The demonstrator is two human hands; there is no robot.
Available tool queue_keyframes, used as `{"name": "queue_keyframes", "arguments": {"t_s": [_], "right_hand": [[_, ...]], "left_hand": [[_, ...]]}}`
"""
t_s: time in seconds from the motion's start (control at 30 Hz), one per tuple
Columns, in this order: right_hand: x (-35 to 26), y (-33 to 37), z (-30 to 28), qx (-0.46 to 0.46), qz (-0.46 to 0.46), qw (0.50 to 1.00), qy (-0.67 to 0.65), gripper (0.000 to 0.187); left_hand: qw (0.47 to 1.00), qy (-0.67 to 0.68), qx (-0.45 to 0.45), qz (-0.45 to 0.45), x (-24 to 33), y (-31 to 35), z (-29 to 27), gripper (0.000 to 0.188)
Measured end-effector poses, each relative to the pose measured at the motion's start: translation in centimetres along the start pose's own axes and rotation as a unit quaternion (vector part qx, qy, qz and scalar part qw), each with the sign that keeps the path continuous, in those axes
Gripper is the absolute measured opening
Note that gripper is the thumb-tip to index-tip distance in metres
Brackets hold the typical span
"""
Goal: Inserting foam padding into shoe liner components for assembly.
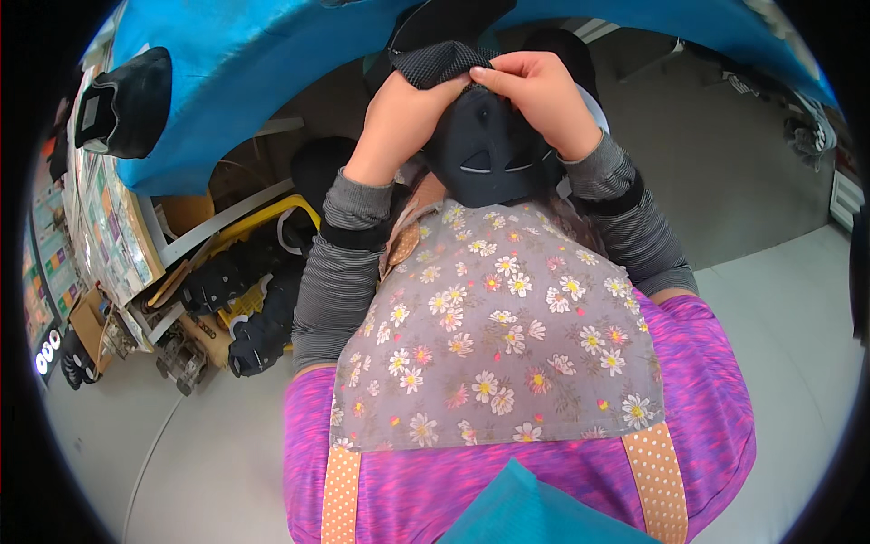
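Over my lap I hold a black sewn fabric piece (485,154), rounded like a cap or a shoe upper; its exact kind is unclear. It has a small hole and two pale-edged slits on the side towards me. At its far end a textured, mesh-like flap (442,62) stands up. My left hand (399,122) is closed on the flap's near edge, thumb pointing right. Opposite it, my right hand (542,95) pinches the same edge, thumb and forefinger close to the left thumb. Anything small between the fingertips is hidden.
A blue-covered table (227,68) curves across the far side, with another black sewn piece (127,104) on its left end. Below it, a yellow crate (308,210) holds several black pieces. A cardboard box (88,319) stands at far left. A floral apron (498,335) covers my lap.
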State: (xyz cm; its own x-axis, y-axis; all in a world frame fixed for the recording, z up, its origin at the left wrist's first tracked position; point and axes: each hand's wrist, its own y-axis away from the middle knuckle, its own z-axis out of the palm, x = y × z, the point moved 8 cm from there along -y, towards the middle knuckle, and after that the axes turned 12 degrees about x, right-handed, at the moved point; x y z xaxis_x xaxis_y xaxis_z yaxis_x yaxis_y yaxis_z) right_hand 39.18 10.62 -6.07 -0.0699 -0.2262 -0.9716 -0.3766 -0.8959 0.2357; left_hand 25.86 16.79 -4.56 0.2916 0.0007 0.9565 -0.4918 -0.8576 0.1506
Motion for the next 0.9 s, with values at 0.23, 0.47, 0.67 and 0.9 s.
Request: {"name": "queue_keyframes", "arguments": {"t_s": [0.23,0.47,0.67,0.9], "right_hand": [[-1.3,0.6,-0.7,0.037,-0.1,0.992,0.061,0.019],[0.8,0.4,0.1,-0.005,0.023,0.999,-0.046,0.024],[0.8,0.3,0.1,0.001,0.007,0.999,-0.035,0.025],[-1.3,2.0,-0.7,0.046,-0.158,0.986,0.008,0.022]], "left_hand": [[0.995,-0.093,0.034,0.026,0.4,0.6,-0.5,0.029],[0.998,0.033,0.01,-0.045,-0.6,0.4,0.3,0.028],[0.998,0.026,0.036,-0.045,-1.9,0.3,0.0,0.029],[0.998,-0.003,0.029,0.051,1.2,1.6,-0.1,0.028]]}}
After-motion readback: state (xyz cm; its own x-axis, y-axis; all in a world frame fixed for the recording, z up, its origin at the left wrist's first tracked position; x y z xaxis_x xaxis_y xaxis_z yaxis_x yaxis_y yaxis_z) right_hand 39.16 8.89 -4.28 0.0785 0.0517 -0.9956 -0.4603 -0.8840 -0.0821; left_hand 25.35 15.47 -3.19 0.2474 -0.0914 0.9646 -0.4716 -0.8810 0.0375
